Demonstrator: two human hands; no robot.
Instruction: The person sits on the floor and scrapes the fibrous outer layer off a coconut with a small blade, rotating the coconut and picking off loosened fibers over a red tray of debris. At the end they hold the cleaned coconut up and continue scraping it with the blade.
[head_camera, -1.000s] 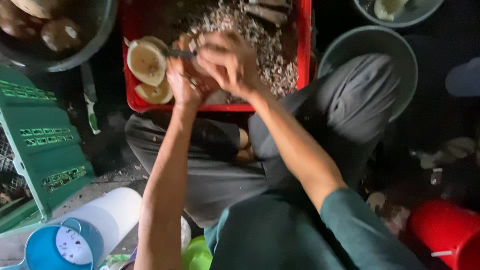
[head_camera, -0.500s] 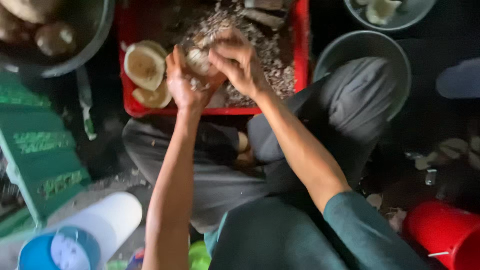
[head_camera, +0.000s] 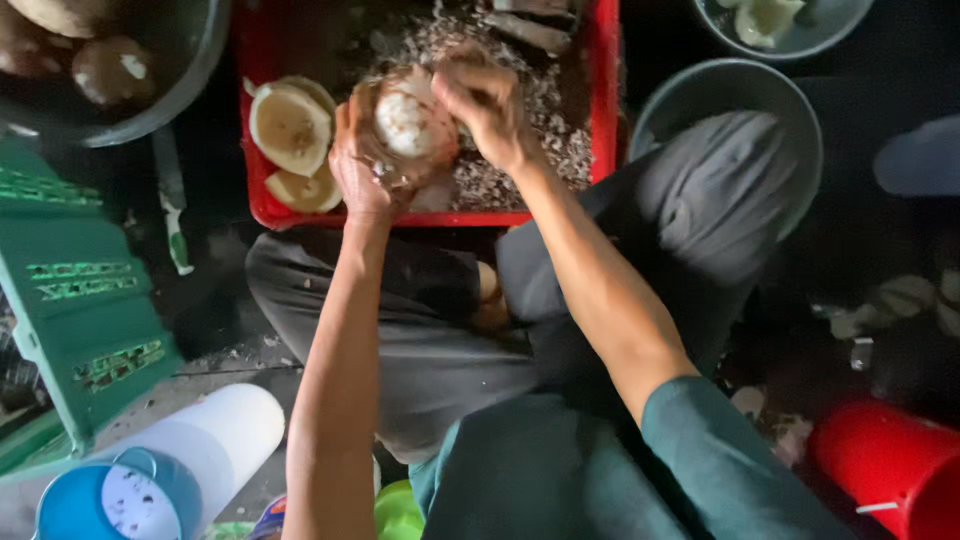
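My left hand (head_camera: 360, 165) cups a brown-shelled coconut (head_camera: 408, 125) from below and from the left, over the red crate (head_camera: 420, 218). White flesh shows on the coconut's top where the shell is pared away. My right hand (head_camera: 487, 100) is closed at the coconut's upper right edge; what it grips is hidden by the fingers. Two pale cut coconut pieces (head_camera: 290, 128) lie in the crate's left part. Brown shell shavings (head_camera: 545, 130) cover the crate's floor.
A grey bowl (head_camera: 190, 70) with whole brown coconuts is at the top left. A green crate (head_camera: 75, 300) stands left, a knife (head_camera: 172, 210) beside it. Grey basins (head_camera: 725, 85) sit right, a red bucket (head_camera: 885, 470) at the bottom right, a white-and-blue jug (head_camera: 150, 470) at the bottom left.
Both hands have stayed on the coconut over the crate. The coconut has turned, so more white flesh faces up. The view has shifted slightly.
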